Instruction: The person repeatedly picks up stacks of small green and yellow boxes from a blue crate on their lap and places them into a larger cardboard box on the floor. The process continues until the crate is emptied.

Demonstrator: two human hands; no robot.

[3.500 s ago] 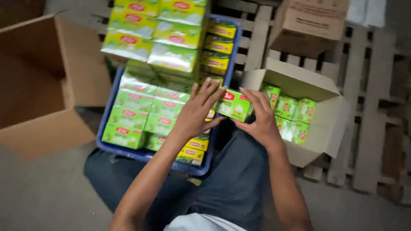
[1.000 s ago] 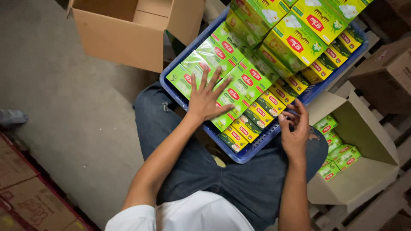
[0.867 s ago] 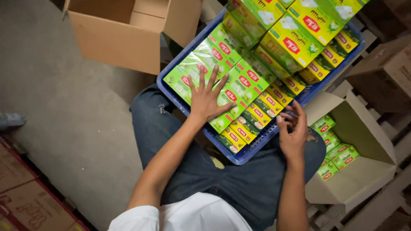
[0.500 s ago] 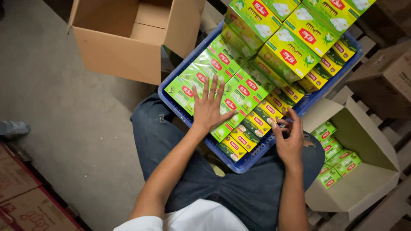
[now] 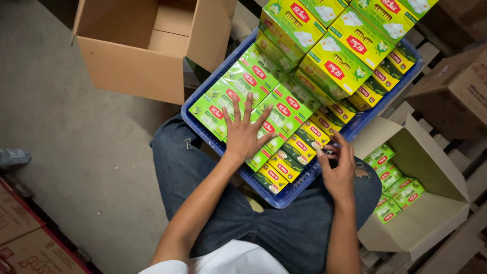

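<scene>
**While one palm steadies the stack, the other hand works the edge row**

With its fingers spread wide, the left hand (image 5: 243, 134) lies flat on the green packs (image 5: 238, 89) in the blue crate (image 5: 200, 134); it presses down and closes on nothing. The right hand (image 5: 337, 170) is half curled at the crate's near right rim, fingertips (image 5: 332, 147) pinched toward a small box (image 5: 312, 137) in the edge row; whether it has hold of that box or only touches it cannot be told.

To do this well, I judge the flat palm should keep even weight on the packs so the tilted crate, resting on the person's lap, does not slide. The right fingers would do best taking one box by its short sides and lifting it straight out of the row, so the neighbours stay in line.

A tall stack of yellow-green cartons (image 5: 335, 56) fills the crate's far end. An open carton (image 5: 446, 193) with green boxes sits just right of the knee, and an empty one (image 5: 132, 66) stands on the floor to the left.
</scene>
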